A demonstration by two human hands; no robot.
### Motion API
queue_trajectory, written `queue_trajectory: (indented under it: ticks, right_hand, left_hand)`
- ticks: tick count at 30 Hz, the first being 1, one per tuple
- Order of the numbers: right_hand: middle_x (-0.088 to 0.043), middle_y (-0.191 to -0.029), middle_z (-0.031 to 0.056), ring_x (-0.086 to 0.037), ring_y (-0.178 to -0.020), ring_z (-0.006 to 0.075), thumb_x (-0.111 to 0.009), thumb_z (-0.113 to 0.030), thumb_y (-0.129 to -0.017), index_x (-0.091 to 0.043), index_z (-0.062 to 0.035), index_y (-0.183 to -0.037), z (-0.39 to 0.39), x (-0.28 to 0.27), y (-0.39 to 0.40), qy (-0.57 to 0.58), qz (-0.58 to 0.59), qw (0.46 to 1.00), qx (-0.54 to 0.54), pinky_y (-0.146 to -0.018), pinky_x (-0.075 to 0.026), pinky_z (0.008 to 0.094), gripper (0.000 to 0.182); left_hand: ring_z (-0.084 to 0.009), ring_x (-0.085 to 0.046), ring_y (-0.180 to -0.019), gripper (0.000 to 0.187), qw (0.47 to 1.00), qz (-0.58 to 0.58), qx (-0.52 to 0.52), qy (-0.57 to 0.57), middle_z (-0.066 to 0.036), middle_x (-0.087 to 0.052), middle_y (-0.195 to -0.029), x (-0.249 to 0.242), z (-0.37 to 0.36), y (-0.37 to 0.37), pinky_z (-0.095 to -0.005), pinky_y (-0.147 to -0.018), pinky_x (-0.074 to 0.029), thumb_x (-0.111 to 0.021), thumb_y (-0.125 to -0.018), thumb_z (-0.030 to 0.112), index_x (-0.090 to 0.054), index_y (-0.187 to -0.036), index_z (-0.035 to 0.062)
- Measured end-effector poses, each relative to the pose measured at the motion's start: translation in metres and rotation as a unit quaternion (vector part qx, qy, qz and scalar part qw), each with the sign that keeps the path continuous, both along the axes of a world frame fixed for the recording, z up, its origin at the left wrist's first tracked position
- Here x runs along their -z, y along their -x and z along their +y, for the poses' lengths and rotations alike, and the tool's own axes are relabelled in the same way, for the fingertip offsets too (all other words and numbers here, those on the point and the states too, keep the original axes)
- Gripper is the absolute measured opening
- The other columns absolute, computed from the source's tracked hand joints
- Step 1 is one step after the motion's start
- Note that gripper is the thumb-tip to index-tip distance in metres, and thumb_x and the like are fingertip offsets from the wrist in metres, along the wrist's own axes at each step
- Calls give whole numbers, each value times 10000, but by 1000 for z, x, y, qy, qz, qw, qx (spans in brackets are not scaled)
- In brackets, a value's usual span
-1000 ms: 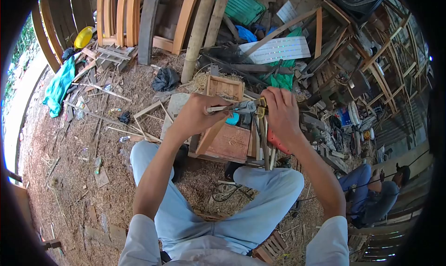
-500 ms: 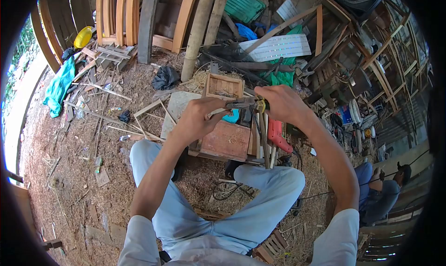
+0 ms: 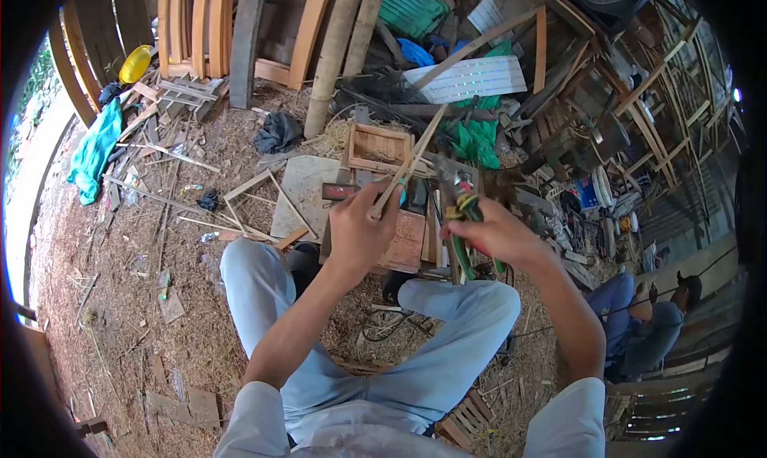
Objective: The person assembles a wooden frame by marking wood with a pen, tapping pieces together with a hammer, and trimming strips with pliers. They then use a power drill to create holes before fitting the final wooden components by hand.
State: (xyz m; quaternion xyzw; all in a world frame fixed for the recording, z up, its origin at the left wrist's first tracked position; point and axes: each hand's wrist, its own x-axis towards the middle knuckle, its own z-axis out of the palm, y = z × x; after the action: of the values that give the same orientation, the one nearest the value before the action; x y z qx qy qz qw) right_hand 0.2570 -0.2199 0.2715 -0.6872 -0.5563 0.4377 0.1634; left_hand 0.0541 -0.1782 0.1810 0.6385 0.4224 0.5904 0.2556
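Observation:
My left hand (image 3: 361,230) is closed around thin wooden strips (image 3: 421,150), which point up and away to the right. In my right hand (image 3: 505,236) is a pair of pliers (image 3: 466,208) with green and yellow handles; its jaws are blurred and point upward, apart from the strips. Below both hands stands a low wooden box with a reddish top (image 3: 406,242), partly hidden by my left hand. A small open wooden tray (image 3: 351,156) lies just beyond it. Near my left fingers is a small dark and red item (image 3: 339,191).
Sawdust and offcuts cover the floor (image 3: 160,282). A black plastic bag (image 3: 278,133) lies ahead, near a bamboo pole (image 3: 323,90). Curved wooden pieces (image 3: 196,26) stand at the back left. Another person (image 3: 651,330) sits at the right. Scrap wood is piled at the back right.
My hands have moved apart. The pliers have come away from the wooden strips and swung to the right, jaws now upward. The strips now tilt up and away.

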Motion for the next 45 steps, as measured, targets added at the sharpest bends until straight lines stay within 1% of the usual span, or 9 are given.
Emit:
queue_trajectory:
  ticks: [3,6,14,20,22,37,41,43,45]
  right_hand:
    - [-626,-1091,197,-592,-1059,289,-615,-232,-919,-425,24,-1330,-28,-10,19,-60,-152,982,-99,-926,-429,373,521]
    - [-616,-1124,228,-576,-1100,342,-594,-207,-931,-392,15,-1352,-42,-9,19,-104,-214,969,-63,-937,-423,399,517]
    - [-509,-1242,244,-527,-1090,452,-593,-44,-873,-391,-1,-1290,-45,13,11,-210,-279,932,-99,-887,-426,494,465]
    - [-525,-1104,256,-531,-1006,478,-583,-6,-856,-378,24,-1252,-41,23,16,-263,-326,902,-106,-812,-441,506,447]
    - [-531,-1043,274,-588,-919,435,-572,49,-767,-396,59,-1225,-39,27,17,-302,-358,874,-131,-763,-485,487,490]
    - [-606,-924,156,-640,-861,297,-675,-82,-731,-495,15,-1071,-36,-1,54,-229,-660,693,-177,-681,-498,378,396]
    - [-605,-917,163,-638,-849,313,-664,-73,-735,-502,21,-1070,-32,10,47,-251,-642,706,-162,-685,-502,401,384]
    - [-607,-964,192,-619,-900,370,-653,-95,-788,-506,24,-1112,-20,9,20,-305,-414,836,-191,-755,-496,442,375]
    - [-606,-991,205,-604,-931,395,-648,-108,-812,-489,15,-1166,-10,-5,7,-259,-325,892,-178,-800,-482,455,407]
  left_hand:
    - [-198,-714,-739,187,998,-35,15,-59,-156,-708,-826,14,-8,-17,-302,-607,-531,-707,-797,11,-658,-977,5]
    - [-234,-716,-779,194,995,-13,6,-98,-167,-708,-887,19,-11,-25,-321,-631,-542,-702,-786,-6,-647,-972,-1]
    - [-307,-688,-734,239,996,9,8,-86,-169,-692,-866,31,-8,-37,-356,-599,-541,-711,-774,29,-630,-999,14]
    - [-342,-666,-683,275,996,18,8,-88,-188,-672,-818,29,-3,-38,-390,-559,-532,-700,-785,47,-605,-1043,32]
    - [-343,-665,-685,282,996,17,11,-89,-188,-670,-815,29,1,-38,-392,-556,-529,-698,-786,44,-600,-1051,35]
    - [-314,-666,-671,269,989,53,-26,-135,-177,-673,-796,44,3,-47,-363,-579,-515,-680,-777,-42,-620,-1033,13]
    - [-306,-678,-691,252,988,24,-30,-150,-171,-680,-792,43,6,-39,-350,-587,-522,-696,-779,-15,-624,-1020,7]
    - [-305,-682,-695,239,989,2,-28,-148,-165,-685,-797,38,11,-31,-342,-592,-525,-704,-783,4,-632,-1011,8]
    - [-264,-694,-682,176,996,-2,3,-92,-147,-693,-787,27,15,-18,-316,-590,-521,-712,-805,63,-667,-967,10]
